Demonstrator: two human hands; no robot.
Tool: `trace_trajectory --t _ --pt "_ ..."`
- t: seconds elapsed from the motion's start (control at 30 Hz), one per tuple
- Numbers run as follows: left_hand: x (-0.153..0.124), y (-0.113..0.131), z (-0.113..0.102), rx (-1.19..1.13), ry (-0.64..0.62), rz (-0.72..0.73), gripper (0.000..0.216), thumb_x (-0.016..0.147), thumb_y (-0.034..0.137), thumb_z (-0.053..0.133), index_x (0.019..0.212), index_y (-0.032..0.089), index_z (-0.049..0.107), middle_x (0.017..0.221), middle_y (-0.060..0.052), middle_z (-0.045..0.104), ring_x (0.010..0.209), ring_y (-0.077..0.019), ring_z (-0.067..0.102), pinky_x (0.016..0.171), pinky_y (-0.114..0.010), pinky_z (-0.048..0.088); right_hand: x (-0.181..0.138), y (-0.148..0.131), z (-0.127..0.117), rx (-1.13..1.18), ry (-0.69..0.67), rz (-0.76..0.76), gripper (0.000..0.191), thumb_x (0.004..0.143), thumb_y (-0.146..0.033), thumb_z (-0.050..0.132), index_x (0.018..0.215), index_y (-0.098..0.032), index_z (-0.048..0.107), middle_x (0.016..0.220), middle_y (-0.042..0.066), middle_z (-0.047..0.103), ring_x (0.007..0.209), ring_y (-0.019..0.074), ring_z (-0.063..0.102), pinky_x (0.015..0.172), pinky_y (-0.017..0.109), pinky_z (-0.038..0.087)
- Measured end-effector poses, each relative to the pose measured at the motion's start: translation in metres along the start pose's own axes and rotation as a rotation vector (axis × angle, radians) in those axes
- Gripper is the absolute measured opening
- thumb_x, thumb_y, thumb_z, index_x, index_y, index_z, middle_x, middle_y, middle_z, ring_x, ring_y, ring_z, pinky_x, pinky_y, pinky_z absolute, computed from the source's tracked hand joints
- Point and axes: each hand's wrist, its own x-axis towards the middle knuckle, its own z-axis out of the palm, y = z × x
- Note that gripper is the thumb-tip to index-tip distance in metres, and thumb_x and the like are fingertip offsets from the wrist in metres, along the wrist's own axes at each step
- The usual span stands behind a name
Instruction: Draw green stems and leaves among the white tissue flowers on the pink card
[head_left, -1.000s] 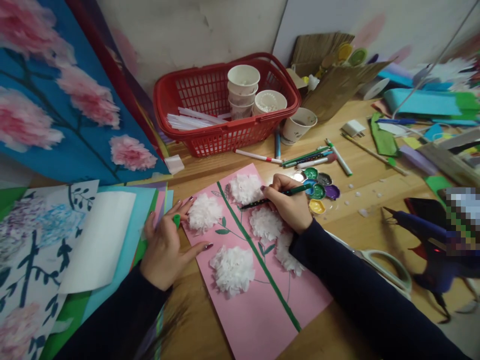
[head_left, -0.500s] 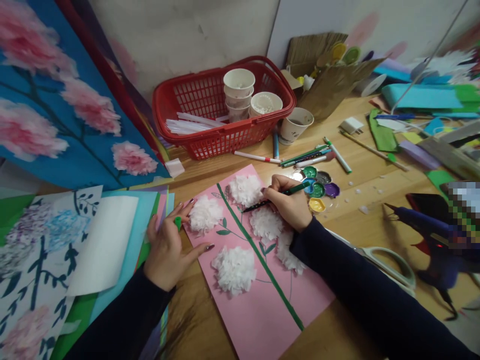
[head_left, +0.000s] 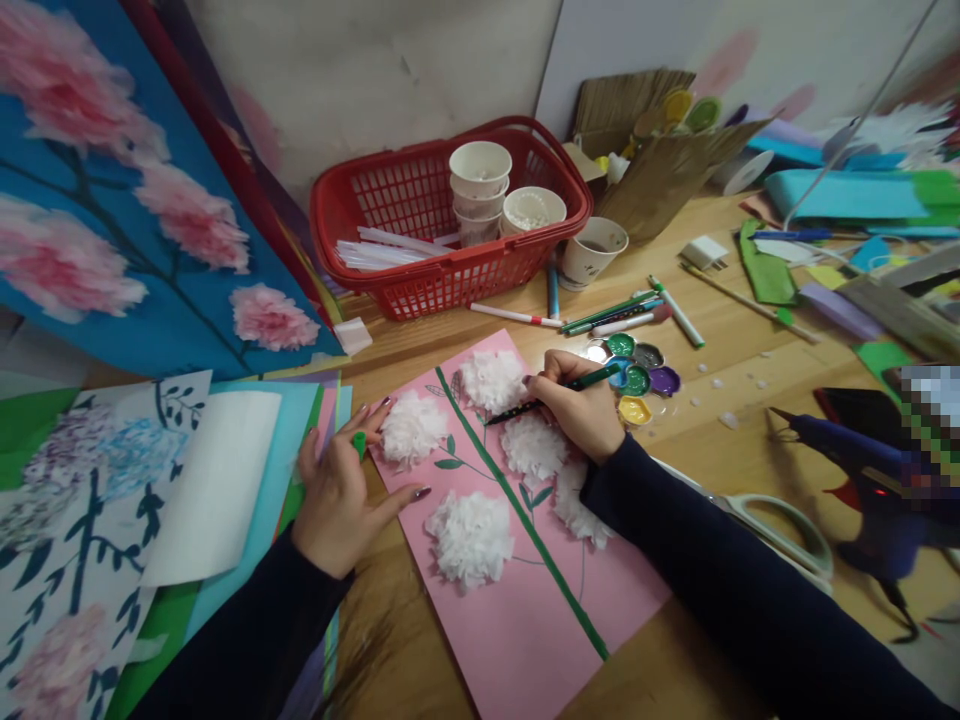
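Note:
My right hand point(head_left: 583, 405) grips a dark green marker pen point(head_left: 592, 377), its black dotted front part pointing left. The tip meets the pink paper point(head_left: 517, 640) between two white ruffled paper flowers point(head_left: 491, 380). A thick green stem point(head_left: 517, 500) runs diagonally down the sheet, with thin side lines and green leaves point(head_left: 448, 463). At the sheet's left edge my left hand point(head_left: 341, 490) lies with fingers spread, thumb and fingertips on the paper. A small green cap point(head_left: 359, 443) is tucked between its fingers. My right sleeve partly covers one flower point(head_left: 577, 505).
Behind the sheet stands a red basket point(head_left: 450, 285) with paper cups and white sticks. Pens point(head_left: 615, 315) and a paint palette point(head_left: 634, 410) lie beyond my right hand. Scissors point(head_left: 780, 530) and a glue gun point(head_left: 847, 450) are at right. Flower pictures point(head_left: 90, 480) lie at left.
Both hands stay in nearly the same place on the pink paper, with the pen tip at about the same spot. The view has shifted very slightly.

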Motion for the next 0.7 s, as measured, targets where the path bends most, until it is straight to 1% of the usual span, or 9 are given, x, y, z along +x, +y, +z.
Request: trace_trajectory --t 0.13,0.33,0.5,0.7 --pt "-0.0007 0.0002 0.0009 0.003 0.021 0.0 0.049 0.078 0.046 0.071 0.104 0.023 0.036 0.128 -0.02 0.059 0.125 -0.0367 0.052 0.106 -0.064 0.026 0.0011 0.0008 -0.0002 -0.013 0.007 -0.017 0.03 0.064 -0.017 0.059 0.048 -0.022 0.035 0.04 -0.008 0.038 0.04 0.0072 0.03 0.043 0.024 0.022" --pt "-0.0001 0.002 -0.0005 0.008 -0.015 -0.025 0.052 0.076 0.044 0.074 0.103 0.024 0.035 0.13 -0.02 0.058 0.127 -0.0372 0.051 0.106 -0.066 0.025 0.0005 0.0006 0.0001 -0.015 -0.003 -0.012 0.031 0.067 -0.018 0.061 0.048 -0.022 0.035 0.038 -0.008 0.039 0.039 0.0071 0.031 0.043 0.024 0.023" --pt "-0.0003 0.0012 0.0 0.016 -0.001 -0.017 0.055 0.076 0.045 0.075 0.105 0.023 0.034 0.129 -0.022 0.058 0.128 -0.0377 0.05 0.107 -0.067 0.024 0.0 0.0002 0.0 -0.026 -0.028 -0.03 0.033 0.07 -0.02 0.062 0.049 -0.022 0.037 0.038 -0.007 0.042 0.038 0.0071 0.033 0.043 0.025 0.025" --pt "-0.0011 0.0008 0.0007 0.026 -0.005 -0.013 0.058 0.075 0.044 0.076 0.108 0.023 0.034 0.13 -0.023 0.057 0.128 -0.0384 0.05 0.106 -0.067 0.025 0.0004 0.0025 -0.0003 -0.021 -0.027 -0.019 0.032 0.068 -0.017 0.061 0.049 -0.022 0.036 0.038 -0.008 0.041 0.038 0.0069 0.032 0.043 0.025 0.023"
